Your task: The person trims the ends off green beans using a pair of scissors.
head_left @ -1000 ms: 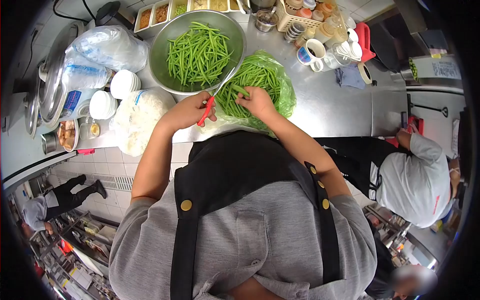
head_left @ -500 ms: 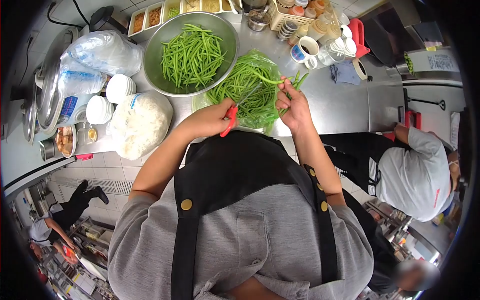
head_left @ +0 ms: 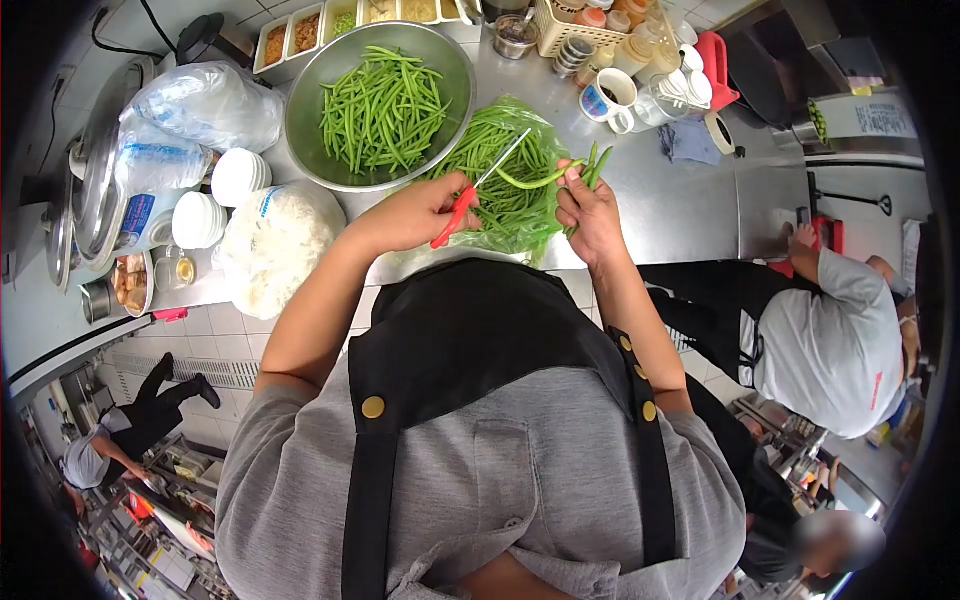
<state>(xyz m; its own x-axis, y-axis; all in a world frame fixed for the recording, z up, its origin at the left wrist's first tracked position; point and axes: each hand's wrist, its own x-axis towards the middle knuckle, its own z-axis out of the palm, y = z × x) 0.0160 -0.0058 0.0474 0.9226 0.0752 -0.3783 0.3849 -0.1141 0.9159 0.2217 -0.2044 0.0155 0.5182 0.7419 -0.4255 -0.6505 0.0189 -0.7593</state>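
Observation:
My left hand [head_left: 425, 210] is closed on the red handles of a pair of scissors [head_left: 458, 212], whose metal blades point up and right over the beans. My right hand [head_left: 590, 208] pinches several green beans [head_left: 592, 168]; one long curved bean sticks out leftward toward the scissors' tips. Below and between my hands, a clear green-tinted plastic bag [head_left: 545, 135] lies open, full of green beans. To its left, a large metal bowl [head_left: 300, 140] holds a heap of green beans.
Left on the steel counter [head_left: 690, 215] are a bag of white stuff [head_left: 280, 250], stacked white cups [head_left: 200, 220] and plastic bags [head_left: 210, 105]. Food containers [head_left: 305, 35] line the back. A mug [head_left: 608, 100] and bottle basket [head_left: 560, 40] stand right. Another person [head_left: 830, 340] works at right.
The scissors have turned so their blades point more upward and right, nearer the beans in my right hand. The long bean now droops to the left.

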